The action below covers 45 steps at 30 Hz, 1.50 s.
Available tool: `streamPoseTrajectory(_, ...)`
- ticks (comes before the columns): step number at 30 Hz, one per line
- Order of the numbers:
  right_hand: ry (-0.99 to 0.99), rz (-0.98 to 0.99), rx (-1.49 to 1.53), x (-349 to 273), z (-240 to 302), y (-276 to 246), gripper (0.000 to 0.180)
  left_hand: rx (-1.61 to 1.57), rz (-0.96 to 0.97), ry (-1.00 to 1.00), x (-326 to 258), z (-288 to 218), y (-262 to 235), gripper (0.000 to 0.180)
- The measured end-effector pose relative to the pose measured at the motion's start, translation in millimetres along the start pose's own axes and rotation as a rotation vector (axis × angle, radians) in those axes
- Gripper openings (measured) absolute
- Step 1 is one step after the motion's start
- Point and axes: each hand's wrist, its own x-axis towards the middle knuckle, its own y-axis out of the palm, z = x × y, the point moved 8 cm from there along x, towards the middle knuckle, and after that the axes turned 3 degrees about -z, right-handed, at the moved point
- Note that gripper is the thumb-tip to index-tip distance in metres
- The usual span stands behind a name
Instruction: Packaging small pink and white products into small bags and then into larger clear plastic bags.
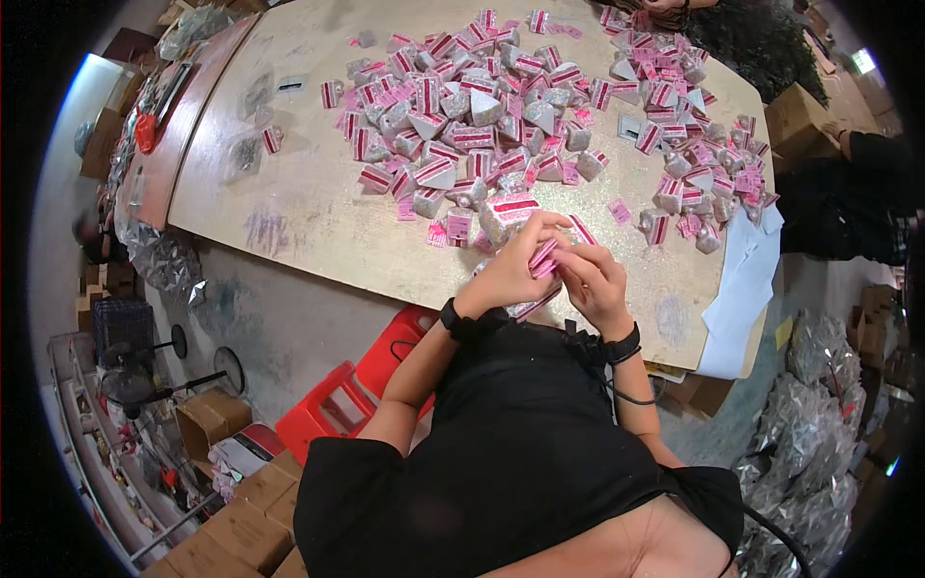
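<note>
On my head cam feed, left hand's gripping some pink cards, right hand's fingertips right up at them. Huge messy pile of packs on the table beyond.

The worktop lay before the person. At its near edge, a small piece sat between the left hand and the right hand. A large heap of packets spread beyond them across the middle; a second heap lay along the right side. A lone packet lay left of the large heap. Paper sheets overhung the near right corner. Stools stood on the person's left, with cardboard boxes behind; plastic bundles lay to the right.
</note>
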Motion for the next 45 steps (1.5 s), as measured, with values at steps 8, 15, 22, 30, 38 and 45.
streamPoseTrajectory(8, 0.045, -0.022, 0.012, 1, 2, -3, 0.032, -0.070, 0.008, 0.010, 1, -4, 0, 0.056)
streamPoseTrajectory(15, 0.078, -0.003, 0.036, -1, -3, 1, 0.034, -0.086, -0.001, 0.017, 0, 1, -2, 0.053)
streamPoseTrajectory(22, 0.158, 0.292, -0.124, 17, 0, 39, 0.068, -0.206, -0.170, -0.335, -6, 48, -20, 0.029)
streamPoseTrajectory(30, -0.052, 0.269, -0.118, 26, -6, 74, 0.070, -0.239, -0.245, -0.240, -15, 56, -56, 0.034)
streamPoseTrajectory(38, 0.484, 0.215, 0.073, -52, -167, 93, 0.037, 0.340, -0.293, -0.347, -59, 86, -91, 0.019)
streamPoseTrajectory(45, 0.741, 0.313, -0.615, -124, -287, 26, 0.033, 0.248, -0.288, -0.531, -78, 99, -88, 0.020)
